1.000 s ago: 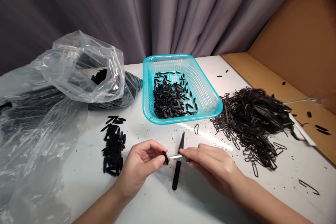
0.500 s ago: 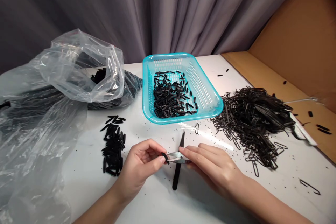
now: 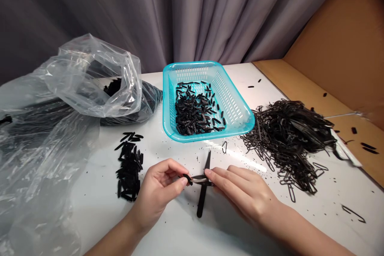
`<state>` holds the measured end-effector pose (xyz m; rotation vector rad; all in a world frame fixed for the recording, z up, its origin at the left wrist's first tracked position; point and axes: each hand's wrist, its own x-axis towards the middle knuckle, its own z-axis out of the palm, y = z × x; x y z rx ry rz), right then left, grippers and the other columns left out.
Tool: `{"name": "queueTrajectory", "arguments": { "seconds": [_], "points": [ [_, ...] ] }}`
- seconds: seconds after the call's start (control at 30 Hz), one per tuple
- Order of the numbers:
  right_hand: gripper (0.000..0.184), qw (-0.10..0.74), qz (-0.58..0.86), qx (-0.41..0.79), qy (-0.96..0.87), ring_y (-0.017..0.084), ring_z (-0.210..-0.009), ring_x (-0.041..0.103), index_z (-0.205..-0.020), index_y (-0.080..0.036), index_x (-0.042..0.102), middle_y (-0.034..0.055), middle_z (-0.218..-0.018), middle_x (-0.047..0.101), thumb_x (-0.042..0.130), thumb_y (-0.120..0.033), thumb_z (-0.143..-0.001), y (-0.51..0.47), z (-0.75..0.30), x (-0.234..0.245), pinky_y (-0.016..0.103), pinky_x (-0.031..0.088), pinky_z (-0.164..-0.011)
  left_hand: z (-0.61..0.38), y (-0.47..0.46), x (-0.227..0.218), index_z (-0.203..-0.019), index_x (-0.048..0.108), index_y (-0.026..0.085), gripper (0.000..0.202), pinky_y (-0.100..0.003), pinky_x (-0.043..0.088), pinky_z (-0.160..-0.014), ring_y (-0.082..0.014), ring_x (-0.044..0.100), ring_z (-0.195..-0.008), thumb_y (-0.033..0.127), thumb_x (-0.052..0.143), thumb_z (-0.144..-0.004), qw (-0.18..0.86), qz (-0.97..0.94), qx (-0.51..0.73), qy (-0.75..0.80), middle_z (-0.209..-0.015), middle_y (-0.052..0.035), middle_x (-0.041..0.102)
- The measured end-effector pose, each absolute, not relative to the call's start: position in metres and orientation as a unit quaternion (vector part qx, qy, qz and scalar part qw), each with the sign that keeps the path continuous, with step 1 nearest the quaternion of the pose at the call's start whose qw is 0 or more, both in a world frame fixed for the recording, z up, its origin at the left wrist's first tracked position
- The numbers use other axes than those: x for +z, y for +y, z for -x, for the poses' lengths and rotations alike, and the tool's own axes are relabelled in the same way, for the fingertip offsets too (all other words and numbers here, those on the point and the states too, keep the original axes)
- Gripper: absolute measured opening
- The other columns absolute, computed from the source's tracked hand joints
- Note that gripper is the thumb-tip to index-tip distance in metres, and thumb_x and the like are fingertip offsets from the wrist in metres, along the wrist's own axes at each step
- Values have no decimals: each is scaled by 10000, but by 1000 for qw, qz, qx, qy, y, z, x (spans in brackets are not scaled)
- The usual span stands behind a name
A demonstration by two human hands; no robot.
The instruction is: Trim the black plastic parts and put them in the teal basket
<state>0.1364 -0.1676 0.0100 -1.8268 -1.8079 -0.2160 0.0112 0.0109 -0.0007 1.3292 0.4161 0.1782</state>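
Between the thumb and fingers of my left hand (image 3: 162, 186) a small black piece (image 3: 188, 179) is pinched. My right hand (image 3: 243, 188) is closed around small metal snips (image 3: 198, 179), palm down, their handles mostly hidden under the fingers. The blade tips touch or nearly touch the black piece. Beneath the snips, black tweezers (image 3: 202, 200) lie on the white table, points away from me. Left of my left hand is a pile of similar short black pieces (image 3: 129, 168). Beyond both hands stands a blue plastic basket (image 3: 237, 96) holding many such pieces.
At the left, clear plastic bags (image 3: 99, 60) hold dark material. A tangled heap of black looped strips (image 3: 288, 140) lies at the right, beside a cardboard panel (image 3: 345, 44). A single black loop (image 3: 224, 147) and dark crumbs dot the table. A grey curtain (image 3: 192, 16) hangs behind.
The snips have turned slightly in my right hand and their blades look closer together at the black piece. My left hand has barely moved.
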Motion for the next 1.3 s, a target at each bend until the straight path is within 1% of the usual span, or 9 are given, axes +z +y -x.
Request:
{"name": "queueTrajectory", "arguments": {
  "seconds": [0.23, 0.6, 0.77, 0.97, 1.3],
  "points": [
    [306, 293, 682, -82, -665, 150, -677, 481, -1157, -12, 494, 127, -946, 622, 473, -33, -853, -166, -136, 8, 280, 428, -524, -12, 10, 0, -755, 616, 202, 71, -192, 431, -680, -122, 549, -756, 131, 622, -752, 740, -637, 111, 188, -776, 9, 606],
    [285, 266, 688, -111, -667, 162, -653, 484, -1139, 9, 504, 144, -915, 629, 434, -34, -866, -165, -135, 11, 287, 421, -492, -12, 8, 1, -746, 604, 203, 107, -213, 436, -717, -131, 558, -779, 97, 612, -759, 719, -661, 131, 169, -776, 7, 606],
    [288, 251, 688, -120, -670, 168, -655, 489, -1140, 11, 506, 153, -928, 630, 447, -44, -864, -166, -134, 12, 291, 426, -491, -13, 7, 1, -732, 607, 202, 108, -213, 445, -712, -132, 563, -775, 96, 618, -752, 724, -654, 132, 176, -774, 5, 608],
    [280, 253, 688, -113, -671, 170, -657, 495, -1128, 14, 521, 151, -933, 634, 428, -45, -871, -165, -133, 12, 293, 432, -494, -12, 8, 1, -729, 616, 204, 111, -199, 461, -692, -125, 568, -763, 94, 622, -745, 735, -640, 127, 184, -778, 9, 615],
    [268, 252, 686, -104, -675, 168, -672, 518, -1111, 5, 543, 142, -960, 638, 428, -50, -876, -166, -134, 14, 291, 441, -502, -11, 8, 2, -720, 625, 178, 87, -223, 487, -679, -136, 581, -739, 92, 631, -731, 747, -623, 124, 194, -773, -9, 623]
  ]
}}
